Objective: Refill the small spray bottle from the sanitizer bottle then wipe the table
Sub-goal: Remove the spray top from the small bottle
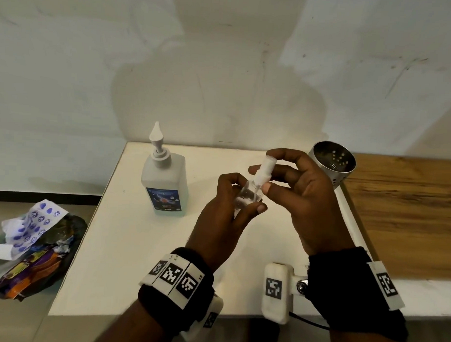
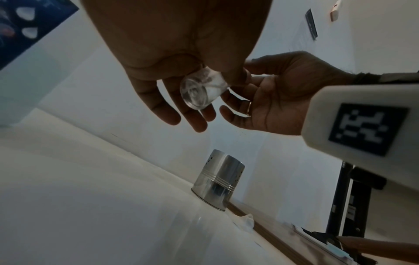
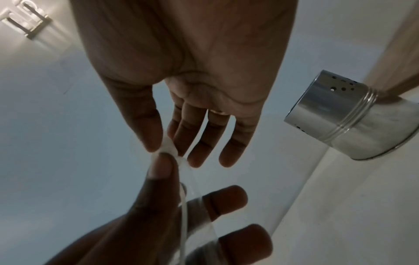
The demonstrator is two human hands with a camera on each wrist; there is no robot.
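A small clear spray bottle (image 1: 247,197) is held above the white table (image 1: 130,244), tilted to the right. My left hand (image 1: 231,204) grips its clear body, whose round base (image 2: 199,93) shows in the left wrist view. My right hand (image 1: 283,175) pinches the white spray head (image 1: 264,169) between thumb and fingers; that head (image 3: 169,148) with its thin dip tube also appears in the right wrist view. The big sanitizer bottle (image 1: 165,179), with a white pump and blue label, stands upright to the left of my hands.
A perforated steel cup (image 1: 333,161) stands at the table's back right corner, just behind my right hand. A wooden surface (image 1: 402,215) adjoins the table on the right. A bag of rubbish and wrappers (image 1: 32,248) lies on the floor at left.
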